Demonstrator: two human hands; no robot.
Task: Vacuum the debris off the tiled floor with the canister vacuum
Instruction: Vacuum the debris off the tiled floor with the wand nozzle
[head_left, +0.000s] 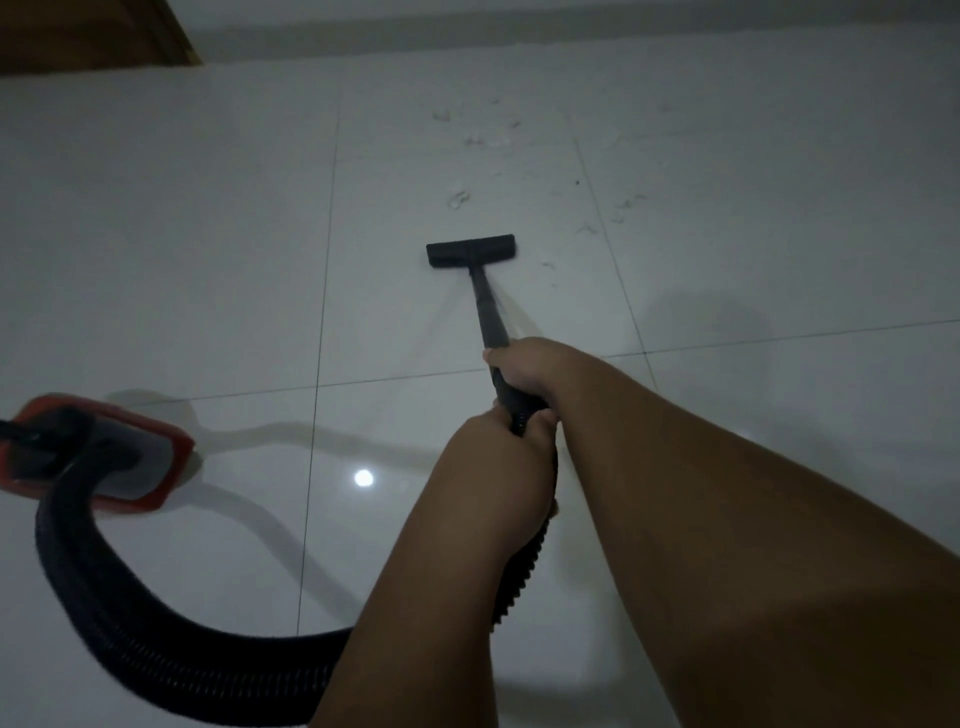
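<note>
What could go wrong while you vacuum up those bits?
The nozzle might miss the debris scattered off to its right if pushed straight ahead. The hose loops back to the canister, so reaching farther might tug it along or tip it.

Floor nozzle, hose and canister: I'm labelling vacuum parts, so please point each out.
Floor nozzle (470, 251): head view, middle of its black bar.
Hose (78, 571): head view, the bend beside the canister.
Canister (140, 462): head view, its grey top panel.
</note>
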